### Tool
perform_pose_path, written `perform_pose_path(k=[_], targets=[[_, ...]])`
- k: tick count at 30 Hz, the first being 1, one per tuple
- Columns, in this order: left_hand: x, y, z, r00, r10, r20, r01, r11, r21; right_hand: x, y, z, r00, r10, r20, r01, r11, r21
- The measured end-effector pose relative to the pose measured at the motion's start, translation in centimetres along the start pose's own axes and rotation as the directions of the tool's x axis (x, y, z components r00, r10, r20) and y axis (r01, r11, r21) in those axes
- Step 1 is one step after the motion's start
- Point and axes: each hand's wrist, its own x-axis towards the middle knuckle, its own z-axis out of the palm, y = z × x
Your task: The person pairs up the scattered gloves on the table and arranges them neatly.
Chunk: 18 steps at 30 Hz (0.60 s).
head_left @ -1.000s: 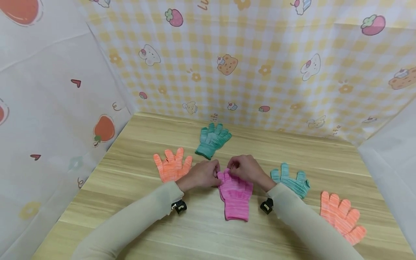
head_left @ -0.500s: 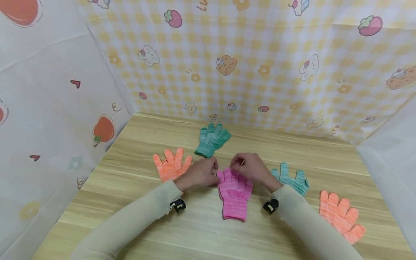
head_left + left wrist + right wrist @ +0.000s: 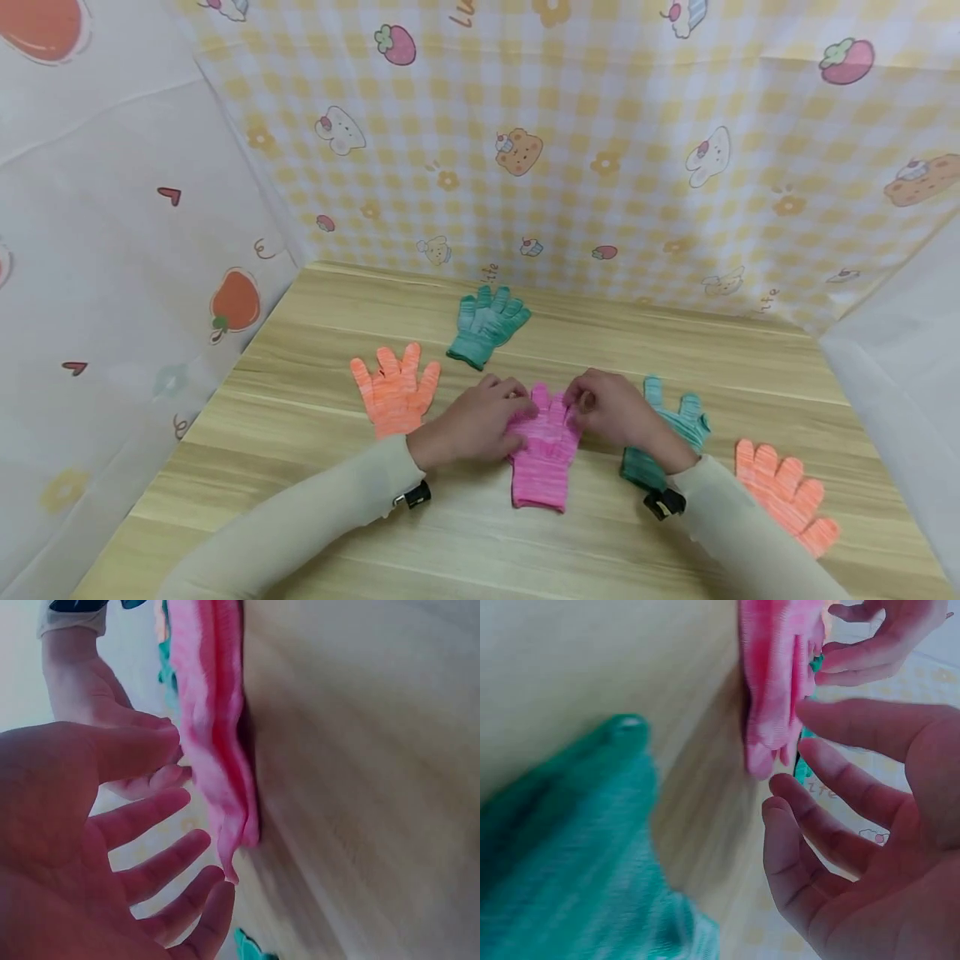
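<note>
A pink knitted glove point(image 3: 540, 479) lies flat at the middle of the table, its fingers pointing away from me and its cuff toward me. The left wrist view shows layered pink fabric point(image 3: 214, 697) along its side. My left hand point(image 3: 480, 421) is over the glove's left side, fingers loosely bent and spread, fingertips right at the fabric. At the glove's right fingers is my right hand point(image 3: 618, 412), thumb and fingers bent but apart in the right wrist view. Beneath the right wrist lies a teal glove point(image 3: 678, 423), partly hidden by the arm.
Another teal glove point(image 3: 487, 327) lies farther back. An orange glove point(image 3: 397, 402) is on the left, and a second orange glove point(image 3: 783, 492) is at the right, partly behind the sleeve. Patterned cloth point(image 3: 562, 200) hangs behind the wooden table point(image 3: 465, 542).
My left hand has moved from the glove's left fingertip onto its left side. My right hand has shifted right, uncovering the middle fingers of the pink glove.
</note>
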Motion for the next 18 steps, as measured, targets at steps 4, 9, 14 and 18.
perform_pose_path(k=[4, 9, 14, 18], targets=[[-0.1, 0.5, 0.6, 1.0, 0.005, 0.017, -0.006, 0.998, 0.058, -0.6, 0.4, 0.5, 1.0, -0.005, 0.024, 0.005, 1.0, -0.016], [-0.2, 0.5, 0.8, 1.0, -0.01, 0.015, 0.009, 0.998, 0.058, -1.0, 0.6, 0.9, 0.999, 0.031, 0.019, -0.03, 0.998, -0.063], [-0.4, 0.3, 0.9, 1.0, -0.002, 0.009, 0.002, 0.999, 0.05, -1.3, 0.8, 1.0, 0.998, 0.065, 0.015, -0.063, 0.994, -0.092], [-0.5, 0.0, 0.8, 1.0, 0.003, -0.001, -0.003, 1.0, 0.024, -1.5, 0.9, 0.9, 0.998, 0.06, 0.011, -0.058, 0.995, -0.082]])
